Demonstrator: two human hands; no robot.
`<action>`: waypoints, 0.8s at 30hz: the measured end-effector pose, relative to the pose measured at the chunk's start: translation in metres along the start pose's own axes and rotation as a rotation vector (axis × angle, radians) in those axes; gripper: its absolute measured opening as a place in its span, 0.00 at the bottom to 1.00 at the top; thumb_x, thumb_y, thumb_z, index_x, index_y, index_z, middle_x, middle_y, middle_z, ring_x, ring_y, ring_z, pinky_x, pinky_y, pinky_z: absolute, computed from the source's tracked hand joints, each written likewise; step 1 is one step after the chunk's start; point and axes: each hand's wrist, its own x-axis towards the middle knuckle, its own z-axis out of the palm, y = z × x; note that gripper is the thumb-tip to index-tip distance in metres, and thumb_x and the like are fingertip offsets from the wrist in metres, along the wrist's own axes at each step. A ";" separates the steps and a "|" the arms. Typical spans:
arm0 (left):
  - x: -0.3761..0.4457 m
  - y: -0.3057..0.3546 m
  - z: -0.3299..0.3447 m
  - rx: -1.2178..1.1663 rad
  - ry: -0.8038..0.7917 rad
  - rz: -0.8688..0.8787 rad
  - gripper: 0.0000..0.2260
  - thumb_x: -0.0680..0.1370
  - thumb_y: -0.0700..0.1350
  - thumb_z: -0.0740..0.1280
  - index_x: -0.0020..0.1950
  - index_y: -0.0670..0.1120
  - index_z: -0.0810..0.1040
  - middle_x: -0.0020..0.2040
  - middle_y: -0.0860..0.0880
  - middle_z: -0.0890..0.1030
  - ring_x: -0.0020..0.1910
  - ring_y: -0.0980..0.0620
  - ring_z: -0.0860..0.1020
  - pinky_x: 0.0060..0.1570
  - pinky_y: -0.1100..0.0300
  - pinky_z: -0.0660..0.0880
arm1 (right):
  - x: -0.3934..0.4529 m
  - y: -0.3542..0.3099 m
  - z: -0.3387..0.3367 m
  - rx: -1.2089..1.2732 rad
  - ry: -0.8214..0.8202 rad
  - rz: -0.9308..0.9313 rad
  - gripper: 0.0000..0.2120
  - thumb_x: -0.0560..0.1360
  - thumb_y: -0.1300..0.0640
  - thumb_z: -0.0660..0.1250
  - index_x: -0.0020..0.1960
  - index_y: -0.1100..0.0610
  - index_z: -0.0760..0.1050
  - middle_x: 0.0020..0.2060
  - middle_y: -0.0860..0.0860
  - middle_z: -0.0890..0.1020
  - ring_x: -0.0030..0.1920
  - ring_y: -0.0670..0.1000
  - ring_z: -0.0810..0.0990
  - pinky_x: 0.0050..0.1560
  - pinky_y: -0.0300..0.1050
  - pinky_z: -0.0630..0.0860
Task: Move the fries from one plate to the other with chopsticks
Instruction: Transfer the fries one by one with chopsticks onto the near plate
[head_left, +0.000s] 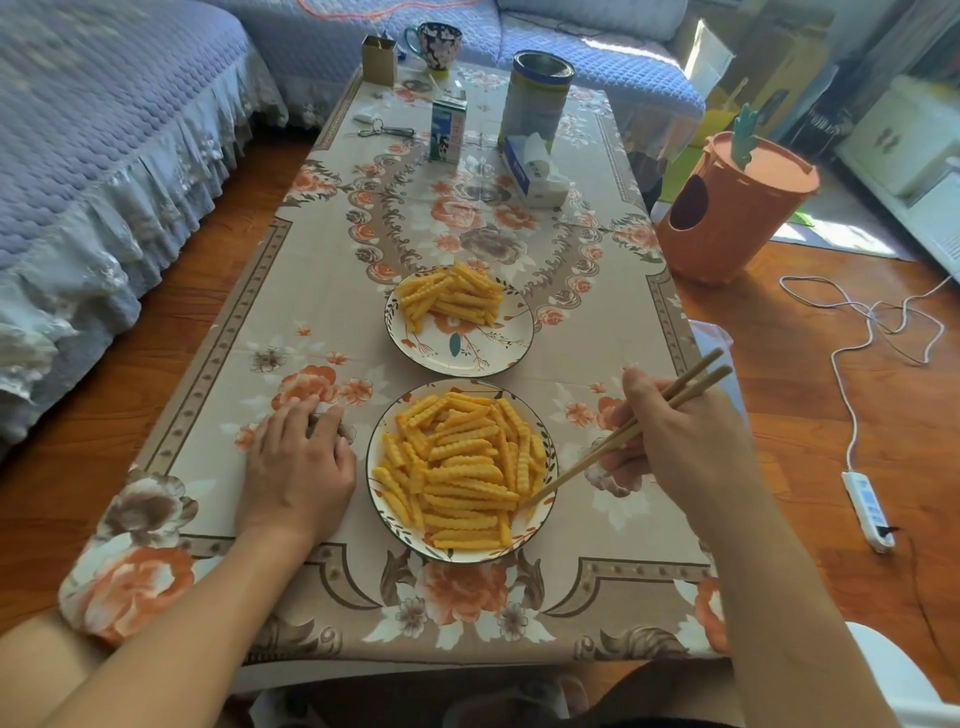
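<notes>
- The chopsticks (628, 434) are gripped in the right hand (680, 441), their tips lowered to the right edge of the near plate (374, 457).
- The left hand (296, 462) is laid flat with fingers relaxed on the tablecloth (322, 260), just beside that plate, holding nothing.
- Fries (457, 467) are heaped on the near plate; a smaller pile sits on the far plate (460, 358).
- A pick-up appears to be in hand; no fry is seen pinched yet.
- Next, one fry would have to be clamped and carried forward.
</notes>
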 end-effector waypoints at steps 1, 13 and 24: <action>0.000 0.000 0.000 0.002 0.000 0.000 0.18 0.78 0.45 0.66 0.69 0.46 0.76 0.70 0.40 0.74 0.71 0.38 0.68 0.71 0.38 0.66 | 0.000 -0.001 -0.001 0.020 -0.005 -0.005 0.21 0.84 0.51 0.62 0.41 0.66 0.79 0.29 0.62 0.83 0.29 0.60 0.84 0.30 0.49 0.82; -0.001 -0.001 0.002 0.014 -0.006 0.014 0.17 0.79 0.45 0.65 0.68 0.46 0.76 0.70 0.40 0.74 0.71 0.39 0.69 0.72 0.40 0.65 | 0.004 0.008 -0.005 0.018 -0.068 0.006 0.20 0.84 0.51 0.62 0.45 0.67 0.79 0.31 0.64 0.83 0.33 0.64 0.85 0.38 0.57 0.84; 0.000 -0.006 0.004 0.026 -0.020 0.037 0.21 0.78 0.50 0.56 0.68 0.47 0.75 0.70 0.42 0.74 0.71 0.41 0.69 0.72 0.41 0.67 | 0.055 -0.024 0.037 0.281 0.051 -0.220 0.18 0.84 0.51 0.63 0.46 0.63 0.81 0.33 0.60 0.85 0.33 0.58 0.86 0.35 0.47 0.85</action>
